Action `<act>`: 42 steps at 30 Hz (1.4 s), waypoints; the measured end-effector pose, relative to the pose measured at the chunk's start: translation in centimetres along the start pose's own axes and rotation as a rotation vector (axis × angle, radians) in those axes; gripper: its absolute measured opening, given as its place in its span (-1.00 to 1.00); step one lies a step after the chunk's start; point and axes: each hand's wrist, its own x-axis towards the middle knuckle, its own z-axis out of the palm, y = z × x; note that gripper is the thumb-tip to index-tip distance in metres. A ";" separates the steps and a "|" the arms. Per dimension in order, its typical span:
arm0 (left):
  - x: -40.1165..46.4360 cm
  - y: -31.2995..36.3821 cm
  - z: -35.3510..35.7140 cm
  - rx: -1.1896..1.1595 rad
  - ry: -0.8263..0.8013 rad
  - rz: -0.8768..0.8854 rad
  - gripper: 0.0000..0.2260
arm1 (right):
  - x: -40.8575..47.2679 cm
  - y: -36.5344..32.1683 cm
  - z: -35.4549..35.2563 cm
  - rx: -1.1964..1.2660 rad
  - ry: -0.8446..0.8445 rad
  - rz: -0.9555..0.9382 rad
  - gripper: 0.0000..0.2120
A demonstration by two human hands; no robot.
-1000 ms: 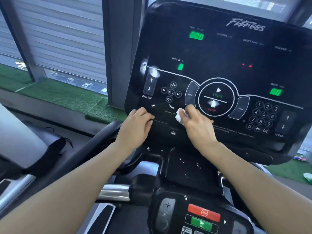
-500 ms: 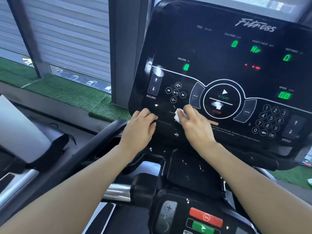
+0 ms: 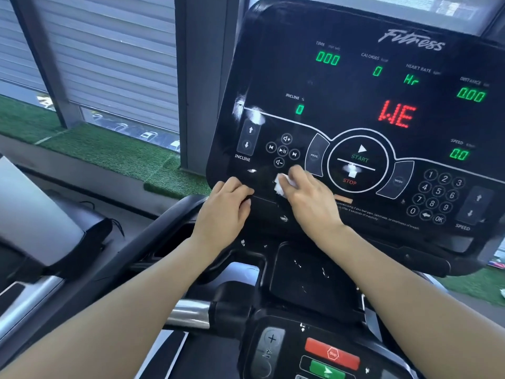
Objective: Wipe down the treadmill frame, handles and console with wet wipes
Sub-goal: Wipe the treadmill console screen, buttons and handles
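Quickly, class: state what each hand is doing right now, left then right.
Left hand: fingers curled, resting on the console lower edge, holding nothing visible.
Right hand: gripping a white wet wipe, pressing it on the console.

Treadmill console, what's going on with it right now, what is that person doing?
A person is cleaning the treadmill console. The right hand presses a crumpled white wet wipe against the lower part of the panel, just below the media buttons and left of the START/STOP dial. The left hand rests on the console's lower edge, fingers curled over it. The display is lit, showing zeros and red letters.
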 end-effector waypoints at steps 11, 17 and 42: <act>-0.1 -0.1 0.0 -0.013 0.009 -0.009 -0.79 | -1.2 1.0 -1.1 0.097 -0.028 0.004 -0.70; -0.1 -0.1 0.2 -0.001 0.022 -0.016 -0.79 | 2.7 -1.0 0.0 0.107 -0.057 0.071 -0.79; -0.7 -5.4 -0.8 -0.329 0.068 -0.416 -0.57 | 10.0 -6.7 3.2 0.031 0.067 -0.141 -0.65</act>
